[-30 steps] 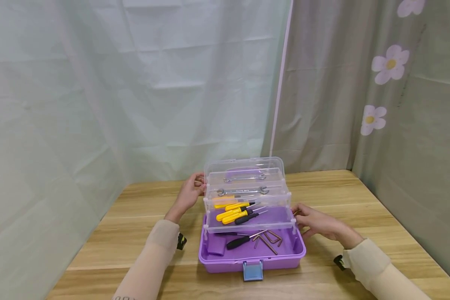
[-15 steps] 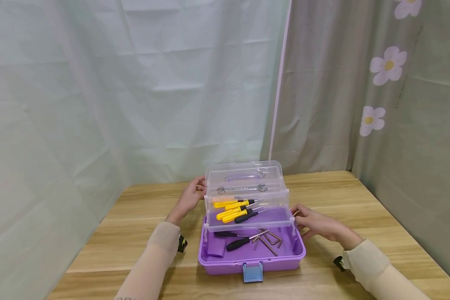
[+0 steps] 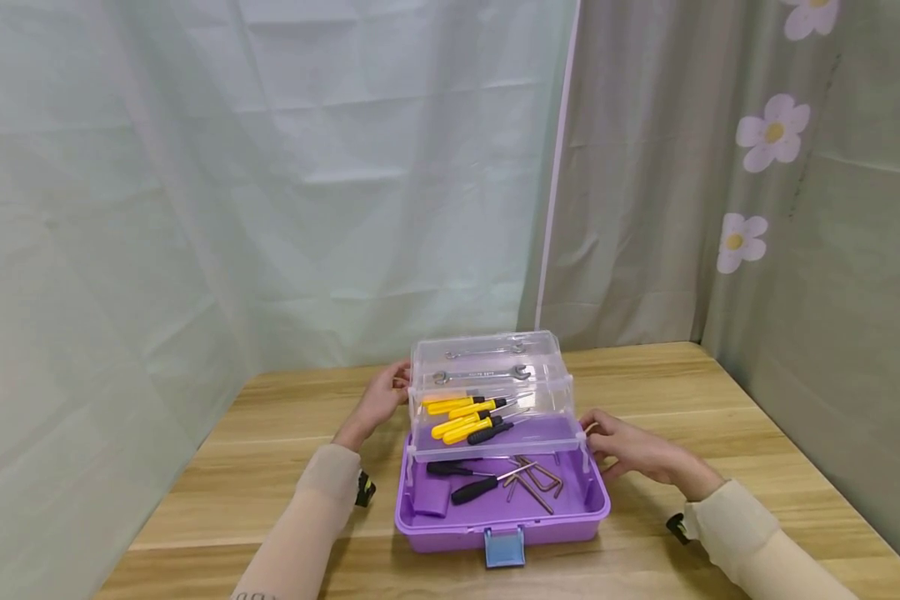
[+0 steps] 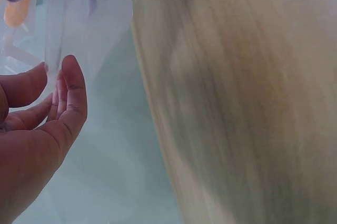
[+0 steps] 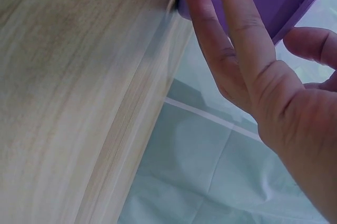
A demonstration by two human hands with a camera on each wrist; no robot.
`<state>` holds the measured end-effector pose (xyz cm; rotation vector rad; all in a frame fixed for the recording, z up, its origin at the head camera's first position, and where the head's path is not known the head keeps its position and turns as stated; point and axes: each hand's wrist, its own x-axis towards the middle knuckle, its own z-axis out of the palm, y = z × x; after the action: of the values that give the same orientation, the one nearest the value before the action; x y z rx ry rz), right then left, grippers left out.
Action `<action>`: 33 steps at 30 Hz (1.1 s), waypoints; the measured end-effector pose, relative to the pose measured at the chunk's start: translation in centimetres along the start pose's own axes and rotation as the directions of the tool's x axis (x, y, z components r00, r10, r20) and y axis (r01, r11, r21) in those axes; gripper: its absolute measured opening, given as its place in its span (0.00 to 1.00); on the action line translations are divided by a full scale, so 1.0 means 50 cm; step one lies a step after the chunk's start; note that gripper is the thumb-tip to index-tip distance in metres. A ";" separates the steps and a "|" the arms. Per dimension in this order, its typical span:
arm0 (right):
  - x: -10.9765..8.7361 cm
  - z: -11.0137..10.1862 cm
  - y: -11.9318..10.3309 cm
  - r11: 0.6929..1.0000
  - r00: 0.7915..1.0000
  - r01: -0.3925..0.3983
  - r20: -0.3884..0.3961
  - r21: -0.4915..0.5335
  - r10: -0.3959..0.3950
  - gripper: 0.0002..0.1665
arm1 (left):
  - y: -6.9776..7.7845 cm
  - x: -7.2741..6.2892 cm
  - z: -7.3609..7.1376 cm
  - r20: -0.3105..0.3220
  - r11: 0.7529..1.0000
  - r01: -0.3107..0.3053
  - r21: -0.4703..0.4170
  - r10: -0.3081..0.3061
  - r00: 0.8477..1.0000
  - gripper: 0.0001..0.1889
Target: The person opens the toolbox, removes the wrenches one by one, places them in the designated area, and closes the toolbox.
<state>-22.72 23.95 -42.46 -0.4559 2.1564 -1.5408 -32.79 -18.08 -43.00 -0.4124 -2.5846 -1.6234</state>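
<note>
A purple toolbox (image 3: pixel 506 534) stands on the table with its clear lid (image 3: pixel 495 338) raised and the clear trays fanned out above the base. My left hand (image 3: pixel 382 395) is at the lid's left edge; in the left wrist view the thumb and fingers (image 4: pixel 75 90) hold that clear edge. On the other side, my right hand (image 3: pixel 633 447) rests against the toolbox's right wall, its fingers (image 5: pixel 247 29) fairly straight on the purple plastic. Yellow-handled screwdrivers (image 3: pixel 468 421) lie in the front tray, and wrenches (image 3: pixel 487 375) in the trays behind.
Black-handled screwdrivers (image 3: pixel 474 490) and bronze hex keys (image 3: pixel 534 490) lie in the base. A blue latch (image 3: pixel 504 548) hangs at the toolbox's front. Pale curtains (image 3: pixel 345 167) hang behind the wooden table (image 3: pixel 270 467).
The clear lid and upper trays have sunk lower at the back, with the left hand moving slightly down alongside. The right hand stays nearly still at the toolbox's side.
</note>
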 end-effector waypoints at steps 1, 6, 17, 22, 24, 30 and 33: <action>0.001 0.000 0.000 1.000 1.000 0.004 0.002 0.000 -0.004 0.23 | -0.001 0.000 0.000 0.010 1.000 0.004 0.012 -0.004 1.000 0.28; 0.003 0.004 0.001 1.000 1.000 0.007 0.017 0.011 -0.007 0.22 | -0.012 -0.005 -0.001 0.038 0.999 0.022 0.041 -0.024 0.999 0.27; 0.009 0.005 0.002 1.000 1.000 0.008 0.018 0.010 -0.008 0.21 | -0.042 -0.016 -0.010 0.161 0.983 0.143 -0.118 -0.123 0.979 0.26; 0.008 0.006 0.000 1.000 1.000 0.012 0.022 0.008 -0.012 0.21 | -0.040 -0.020 -0.010 0.158 0.979 0.149 -0.137 -0.127 0.979 0.26; 0.007 0.006 -0.001 1.000 1.000 0.011 0.020 0.006 -0.011 0.22 | -0.040 -0.020 -0.008 0.148 0.980 0.150 -0.132 -0.130 0.980 0.25; 0.007 0.005 -0.002 1.000 1.000 0.008 0.017 0.006 -0.008 0.21 | -0.042 -0.019 -0.001 0.117 0.984 0.151 -0.092 -0.139 0.983 0.25; 0.007 0.007 -0.001 1.000 1.000 0.008 0.021 0.007 -0.008 0.22 | -0.041 -0.023 -0.001 0.110 0.984 0.162 -0.079 -0.153 0.982 0.24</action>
<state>-22.84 23.48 -42.54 -0.4765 2.1350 -1.5411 -32.19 -19.19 -44.98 -0.3117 -2.6914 -1.8177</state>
